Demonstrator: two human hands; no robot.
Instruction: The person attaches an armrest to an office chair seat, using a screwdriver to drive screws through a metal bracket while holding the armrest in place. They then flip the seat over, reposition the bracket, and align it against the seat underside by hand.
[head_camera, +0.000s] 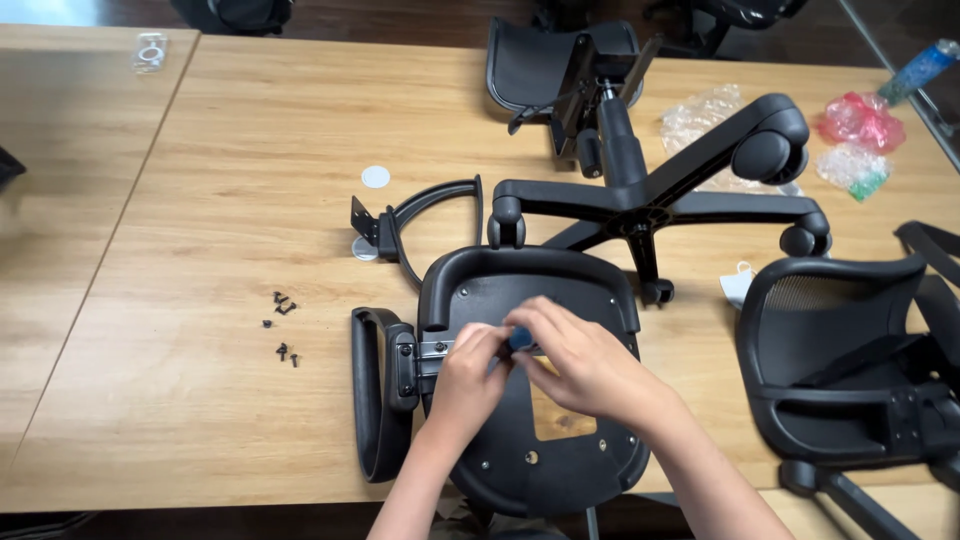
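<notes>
At the table's (200, 200) near edge, both hands meet over an upturned black seat pan (530, 400). The left hand (468, 370) pinches the metal armrest bracket (432, 350); the right hand (580, 365) closes on a small blue tool (519, 340), just right of the bracket. The armrest (378, 400) runs front-to-back at the pan's left. Crumpled clear, pink and green bags (858, 125) lie at the far right corner.

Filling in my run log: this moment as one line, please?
left hand at armrest bracket | right hand holds small blue tool | seat pan upside down

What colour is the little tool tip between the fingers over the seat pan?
Blue, seen in the head view.
</notes>
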